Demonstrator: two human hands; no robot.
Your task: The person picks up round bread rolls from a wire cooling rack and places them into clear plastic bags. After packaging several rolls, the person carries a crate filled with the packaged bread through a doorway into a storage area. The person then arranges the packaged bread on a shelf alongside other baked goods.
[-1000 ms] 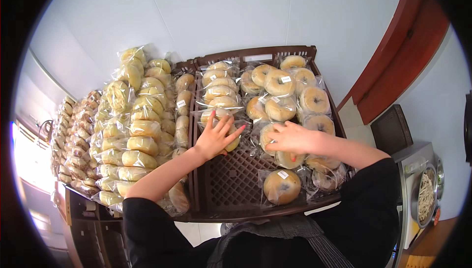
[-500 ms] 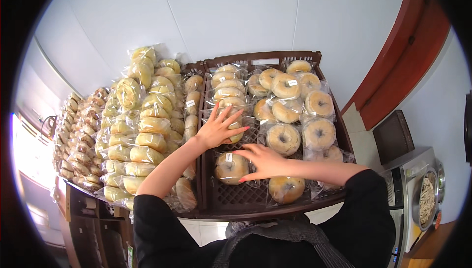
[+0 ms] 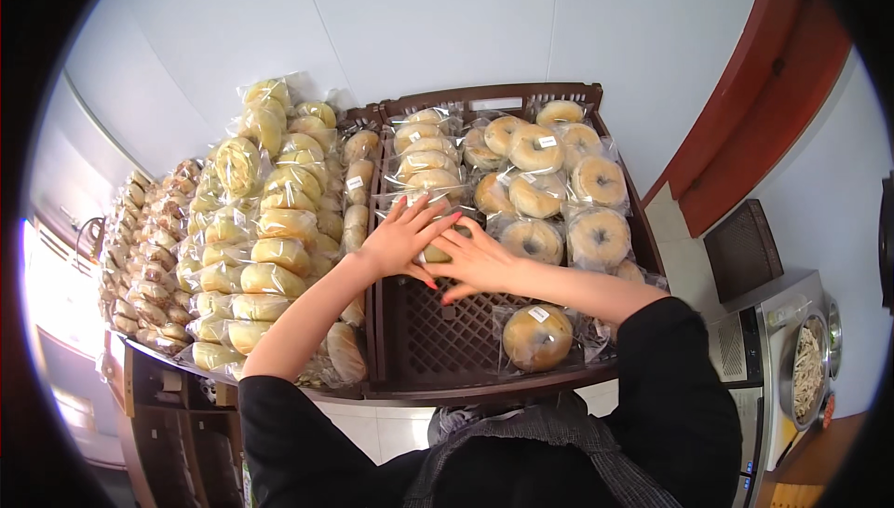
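Note:
My left hand (image 3: 396, 240) lies with fingers stretched and spread over the near end of a row of bagged bagels (image 3: 430, 162) in a brown plastic crate (image 3: 447, 345). My right hand (image 3: 480, 261) reaches in from the right and curves round a bagged bagel (image 3: 435, 254) at that end, its fingertips meeting the left hand's. Most of this bagel is hidden under both hands. Just nearer to me, a bagged bagel with a white label (image 3: 537, 337) lies flat in the crate.
More bagged bagels (image 3: 600, 182) lie flat and overlapping on the crate's right side. To the left, pale yellowish bagged breads (image 3: 281, 255) and darker brown ones (image 3: 154, 266) are stacked in rows. A bowl of pale strips (image 3: 806, 373) stands far right, near a reddish-brown door frame (image 3: 736, 108).
My right hand has moved away from me and slightly right, with the bagel from the crate's near left now by the row's end. My left hand stays spread over the row.

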